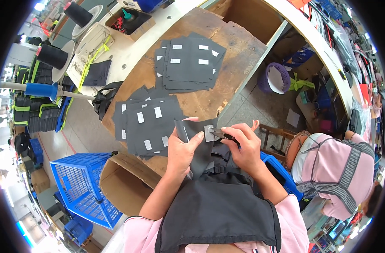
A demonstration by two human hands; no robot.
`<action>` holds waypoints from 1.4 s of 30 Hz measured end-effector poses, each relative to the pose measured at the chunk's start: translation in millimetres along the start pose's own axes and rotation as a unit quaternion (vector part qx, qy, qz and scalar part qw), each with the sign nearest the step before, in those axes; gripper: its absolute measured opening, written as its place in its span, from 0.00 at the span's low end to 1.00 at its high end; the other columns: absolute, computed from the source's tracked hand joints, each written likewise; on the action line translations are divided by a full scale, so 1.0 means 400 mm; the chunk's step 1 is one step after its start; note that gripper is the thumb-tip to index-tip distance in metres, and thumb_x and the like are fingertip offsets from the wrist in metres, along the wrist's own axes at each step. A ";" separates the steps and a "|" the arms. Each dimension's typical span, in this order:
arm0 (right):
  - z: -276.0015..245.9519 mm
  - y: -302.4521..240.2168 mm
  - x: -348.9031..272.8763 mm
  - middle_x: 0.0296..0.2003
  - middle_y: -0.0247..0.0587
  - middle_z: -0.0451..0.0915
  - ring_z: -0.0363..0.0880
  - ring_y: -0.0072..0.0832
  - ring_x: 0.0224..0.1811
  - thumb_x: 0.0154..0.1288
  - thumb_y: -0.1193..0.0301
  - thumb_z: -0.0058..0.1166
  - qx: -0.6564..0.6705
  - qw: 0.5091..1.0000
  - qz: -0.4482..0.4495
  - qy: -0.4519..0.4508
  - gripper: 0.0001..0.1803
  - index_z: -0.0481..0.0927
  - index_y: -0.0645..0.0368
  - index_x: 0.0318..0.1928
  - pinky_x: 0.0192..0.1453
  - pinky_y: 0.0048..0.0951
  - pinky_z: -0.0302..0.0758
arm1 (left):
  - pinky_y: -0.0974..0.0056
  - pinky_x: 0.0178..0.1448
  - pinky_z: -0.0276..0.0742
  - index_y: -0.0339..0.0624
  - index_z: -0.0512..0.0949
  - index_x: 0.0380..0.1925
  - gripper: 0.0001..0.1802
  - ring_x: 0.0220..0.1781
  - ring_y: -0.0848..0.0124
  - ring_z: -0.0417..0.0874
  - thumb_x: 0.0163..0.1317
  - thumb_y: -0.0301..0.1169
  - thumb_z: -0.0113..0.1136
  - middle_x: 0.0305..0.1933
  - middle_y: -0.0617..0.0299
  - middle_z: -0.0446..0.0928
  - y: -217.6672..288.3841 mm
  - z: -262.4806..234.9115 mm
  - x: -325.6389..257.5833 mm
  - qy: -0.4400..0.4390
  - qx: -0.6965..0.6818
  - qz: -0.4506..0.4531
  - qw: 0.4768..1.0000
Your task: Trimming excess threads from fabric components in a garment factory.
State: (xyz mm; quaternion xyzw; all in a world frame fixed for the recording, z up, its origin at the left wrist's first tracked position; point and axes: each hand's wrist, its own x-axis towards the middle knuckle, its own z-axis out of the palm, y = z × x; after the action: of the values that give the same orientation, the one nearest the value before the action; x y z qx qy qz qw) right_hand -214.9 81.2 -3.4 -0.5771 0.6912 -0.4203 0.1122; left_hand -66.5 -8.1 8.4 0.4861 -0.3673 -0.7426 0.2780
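Observation:
My left hand [183,151] grips a dark grey fabric piece [200,158] above my lap, thumb on top. A light grey rectangular patch [209,134] sits near the upper right of that piece. In my right hand [246,148] is a small pair of dark thread snips [222,135], pinched between thumb and fingers. Their tips touch or hover over the patch; I cannot tell which. Beyond my left hand, a stack of grey pieces with white patches [148,126] lies on the wooden board. Farther off lies a second such stack [189,69].
The worn wooden board [238,46] spans the bench. An open cardboard box [127,185] and a blue crate [80,185] stand at the left. Black thread cones [53,57] are at far left. A purple basket [274,78] stands at right, near a seated co-worker [333,168].

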 end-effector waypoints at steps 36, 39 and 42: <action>0.316 0.344 0.301 0.44 0.39 0.68 0.78 0.45 0.35 0.50 0.72 0.61 -0.211 0.969 0.057 -0.117 0.21 0.72 0.53 0.46 0.35 0.43 0.76 | 0.50 0.68 0.50 0.45 0.51 0.67 0.49 0.72 0.55 0.48 0.45 0.26 0.68 0.72 0.47 0.42 -0.056 -0.331 0.168 0.374 0.579 0.263 0.675; 0.335 0.440 0.291 0.43 0.39 0.68 0.79 0.44 0.32 0.49 0.74 0.60 -0.205 0.966 -0.046 -0.148 0.19 0.72 0.54 0.44 0.33 0.42 0.76 | 0.57 0.63 0.62 0.40 0.59 0.63 0.39 0.66 0.58 0.63 0.50 0.26 0.65 0.67 0.48 0.57 -0.076 -0.301 0.205 0.237 0.349 0.304 0.854; 0.345 0.416 0.323 0.38 0.38 0.71 0.79 0.43 0.31 0.49 0.77 0.56 -0.201 0.962 -0.097 -0.155 0.16 0.74 0.55 0.41 0.32 0.41 0.77 | 0.66 0.53 0.72 0.37 0.66 0.57 0.26 0.52 0.66 0.77 0.58 0.28 0.60 0.54 0.54 0.72 -0.092 -0.261 0.248 0.063 0.029 0.117 0.991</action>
State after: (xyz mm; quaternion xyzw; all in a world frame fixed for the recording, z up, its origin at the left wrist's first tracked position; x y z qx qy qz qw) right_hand -283.5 -99.4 -164.7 -0.7102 0.6763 -0.1866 0.0581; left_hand -8.9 -92.0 -100.0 0.4937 -0.4243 -0.6621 0.3712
